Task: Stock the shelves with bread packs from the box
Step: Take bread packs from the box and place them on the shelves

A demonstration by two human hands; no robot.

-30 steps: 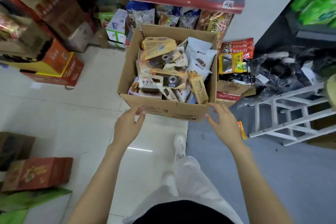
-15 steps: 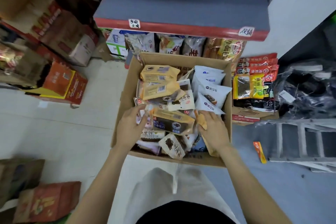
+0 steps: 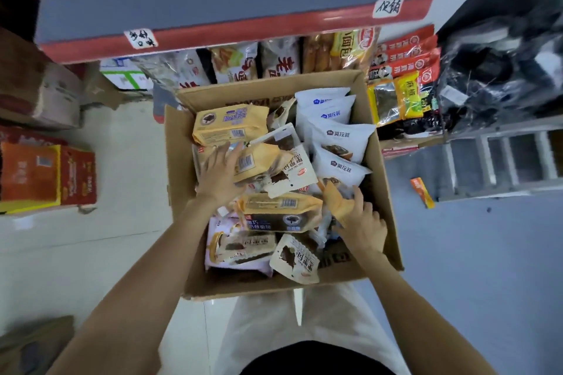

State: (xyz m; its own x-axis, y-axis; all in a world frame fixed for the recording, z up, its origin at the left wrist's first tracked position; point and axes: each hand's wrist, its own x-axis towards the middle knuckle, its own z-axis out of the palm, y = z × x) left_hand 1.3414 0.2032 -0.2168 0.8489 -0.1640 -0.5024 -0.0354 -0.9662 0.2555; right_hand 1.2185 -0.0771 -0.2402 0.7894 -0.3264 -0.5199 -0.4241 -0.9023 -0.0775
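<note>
Digging in the box (image 3: 377, 192): left hand (image 3: 217, 175) lies flat, fingers straight, on a yellow bread pack (image 3: 259, 161); right hand (image 3: 361, 224) grasps a tan pack (image 3: 335, 201).

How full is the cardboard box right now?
Nearly full: bread packs are heaped close to the rim of the cardboard box, which stands open at the top.

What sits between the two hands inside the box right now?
In the head view, between the left hand and the right hand lies a tan-and-brown bread pack, barcode up, with a white windowed pack just beyond it.
</note>
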